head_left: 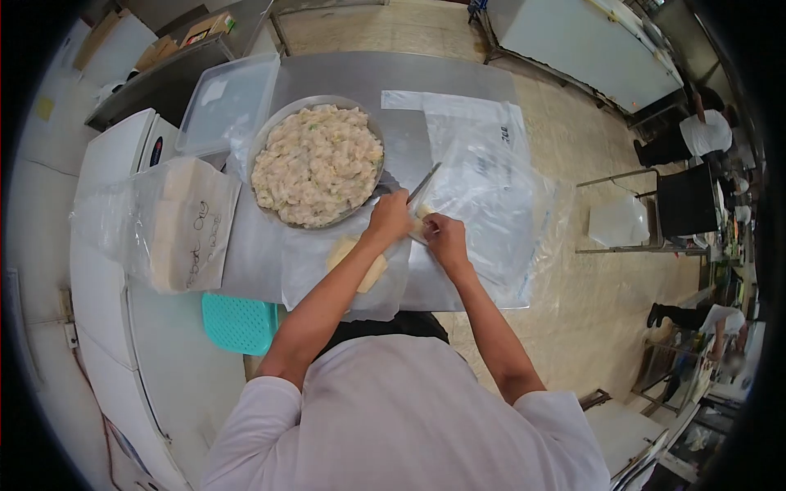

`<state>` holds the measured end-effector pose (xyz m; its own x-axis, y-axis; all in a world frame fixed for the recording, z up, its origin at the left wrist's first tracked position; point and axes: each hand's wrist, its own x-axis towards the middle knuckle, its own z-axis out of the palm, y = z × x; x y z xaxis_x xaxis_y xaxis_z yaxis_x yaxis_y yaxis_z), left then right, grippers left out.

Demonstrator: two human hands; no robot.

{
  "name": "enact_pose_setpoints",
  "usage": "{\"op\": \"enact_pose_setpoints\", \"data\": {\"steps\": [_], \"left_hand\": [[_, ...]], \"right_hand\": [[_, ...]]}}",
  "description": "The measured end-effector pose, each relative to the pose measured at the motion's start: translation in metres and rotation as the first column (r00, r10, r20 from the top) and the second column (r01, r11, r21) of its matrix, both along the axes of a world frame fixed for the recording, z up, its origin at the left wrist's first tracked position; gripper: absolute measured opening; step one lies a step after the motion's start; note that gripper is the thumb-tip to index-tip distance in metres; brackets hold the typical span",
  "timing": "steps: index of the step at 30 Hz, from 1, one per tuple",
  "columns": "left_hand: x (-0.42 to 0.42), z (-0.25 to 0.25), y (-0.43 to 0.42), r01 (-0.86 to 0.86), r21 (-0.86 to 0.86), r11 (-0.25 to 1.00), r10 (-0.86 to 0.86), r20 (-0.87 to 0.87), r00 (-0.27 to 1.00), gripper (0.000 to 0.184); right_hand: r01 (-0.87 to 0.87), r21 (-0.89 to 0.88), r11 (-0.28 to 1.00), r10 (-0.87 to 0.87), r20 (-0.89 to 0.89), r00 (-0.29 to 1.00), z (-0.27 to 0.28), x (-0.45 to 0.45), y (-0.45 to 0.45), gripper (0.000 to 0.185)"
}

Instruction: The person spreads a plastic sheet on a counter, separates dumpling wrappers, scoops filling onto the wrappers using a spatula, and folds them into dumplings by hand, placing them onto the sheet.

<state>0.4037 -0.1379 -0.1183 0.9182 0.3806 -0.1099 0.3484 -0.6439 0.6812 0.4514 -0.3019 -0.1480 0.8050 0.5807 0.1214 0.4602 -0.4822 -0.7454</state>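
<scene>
On the steel table point(327, 75) a round metal bowl point(264, 135) is heaped with a pale, chunky mixture point(315, 164). My left hand point(390, 219) is just right of the bowl's lower edge, fingers closed; what it grips is too small to make out. Close beside it, my right hand point(444, 239) pinches a small pale piece point(423, 214). A dark, narrow blade-like tool point(425, 182) slants up between the hands. Flat yellowish sheets point(371, 272) lie on clear plastic point(307, 266) under my left forearm. More clear plastic bags point(483, 184) spread to the right.
A bag of pale blocks with handwriting point(184, 225) stands at the left, below a clear plastic lid point(228, 102). A teal basket point(239, 323) sits under the table's left edge. At far right are a black chair point(686, 200) and two people point(706, 133).
</scene>
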Motion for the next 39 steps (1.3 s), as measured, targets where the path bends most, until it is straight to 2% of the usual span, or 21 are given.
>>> {"op": "enact_pose_setpoints", "data": {"steps": [2, 6, 8, 9, 11, 15, 17, 18, 20, 21, 23, 25, 26, 28, 29, 30, 31, 33, 37, 39], "left_hand": [[0.002, -0.003, 0.001, -0.005, 0.003, 1.0, 0.005, 0.0, 1.0, 0.016], [0.003, -0.003, 0.001, 0.011, 0.02, 1.0, -0.012, 0.024, 1.0, 0.014], [0.004, -0.004, 0.002, 0.019, -0.051, 0.999, -0.021, -0.029, 0.999, 0.013], [0.003, -0.004, 0.002, 0.015, -0.05, 0.999, -0.017, -0.03, 0.999, 0.013], [0.002, -0.006, 0.001, 0.01, -0.034, 0.999, -0.009, 0.021, 1.0, 0.011], [0.001, -0.005, -0.001, 0.021, 0.014, 1.0, -0.022, 0.058, 0.998, 0.011], [0.001, -0.008, 0.0, 0.002, -0.006, 1.0, -0.001, 0.04, 0.999, 0.011], [0.001, -0.009, 0.002, -0.004, -0.006, 1.0, 0.004, 0.04, 0.999, 0.011], [0.0, -0.008, 0.002, -0.001, -0.037, 0.999, 0.002, 0.011, 1.0, 0.012], [-0.001, -0.009, 0.002, -0.002, -0.039, 0.999, 0.002, 0.009, 1.0, 0.012], [0.0, -0.013, 0.003, 0.034, 0.077, 0.996, -0.041, 0.093, 0.995, 0.011], [0.001, -0.014, 0.001, 0.011, 0.019, 1.0, -0.012, 0.072, 0.997, 0.012], [0.002, -0.014, 0.002, -0.016, -0.039, 0.999, 0.018, 0.049, 0.999, 0.012], [0.002, -0.013, 0.004, -0.006, -0.04, 0.999, 0.007, 0.023, 1.0, 0.012], [0.001, -0.012, 0.004, 0.008, -0.046, 0.999, -0.008, -0.005, 1.0, 0.012], [-0.001, -0.011, 0.003, -0.002, -0.051, 0.999, 0.001, -0.007, 1.0, 0.012], [-0.001, -0.013, 0.002, -0.003, -0.014, 1.0, 0.003, 0.03, 1.0, 0.012], [-0.001, -0.017, 0.001, -0.008, 0.024, 1.0, 0.006, 0.069, 0.998, 0.013], [-0.008, 0.008, 0.009, -0.019, -0.007, 1.0, 0.02, 0.085, 0.996, 0.014], [-0.028, 0.038, 0.02, -0.061, -0.034, 0.998, 0.063, 0.058, 0.996, 0.014]], "right_hand": [[0.004, -0.063, 0.998, -0.002, 0.043, 0.999, 0.007, -0.001, 0.002, 0.019], [-0.007, -0.013, 1.0, 0.007, 0.045, 0.999, -0.001, 0.002, -0.003, 0.014], [0.013, 0.084, 0.996, -0.008, -0.066, 0.998, 0.003, 0.003, -0.007, 0.01], [0.009, 0.085, 0.996, -0.004, -0.067, 0.998, 0.005, 0.003, -0.007, 0.01], [0.027, 0.108, 0.994, -0.006, -0.191, 0.982, 0.008, 0.003, -0.008, 0.013], [0.028, 0.183, 0.983, 0.008, -0.192, 0.981, 0.005, 0.003, -0.004, 0.015], [-0.056, 0.049, 0.997, 0.06, -0.083, 0.995, 0.006, 0.009, -0.009, 0.022], [-0.061, 0.05, 0.997, 0.065, -0.083, 0.994, 0.006, 0.012, -0.01, 0.022], [0.002, -0.001, 1.0, -0.002, 0.061, 0.998, 0.013, 0.018, -0.01, 0.03], [-0.012, 0.03, 0.999, 0.01, 0.062, 0.998, 0.015, 0.022, -0.007, 0.036], [-0.026, 0.035, 0.999, 0.024, 0.059, 0.998, 0.006, 0.027, 0.005, 0.036], [-0.041, 0.043, 0.998, 0.039, 0.057, 0.998, 0.001, 0.029, 0.008, 0.035], [-0.054, 0.042, 0.998, 0.054, 0.008, 0.999, -0.001, 0.03, 0.007, 0.035], [-0.079, 0.042, 0.996, 0.081, -0.04, 0.996, 0.0, 0.031, 0.008, 0.035], [-0.06, 0.08, 0.995, 0.07, -0.126, 0.99, 0.002, 0.031, 0.007, 0.036], [-0.036, 0.112, 0.993, 0.06, -0.215, 0.975, 0.003, 0.03, 0.006, 0.037], [-0.041, 0.107, 0.993, 0.064, -0.218, 0.974, 0.004, 0.028, 0.005, 0.037], [-0.058, 0.074, 0.996, 0.069, -0.144, 0.987, 0.005, 0.028, 0.008, 0.036], [-0.074, 0.081, 0.994, 0.084, -0.125, 0.989, 0.016, 0.029, 0.003, 0.034], [-0.006, 0.083, 0.997, 0.003, 0.035, 0.999, 0.027, 0.02, -0.002, 0.032]]}}
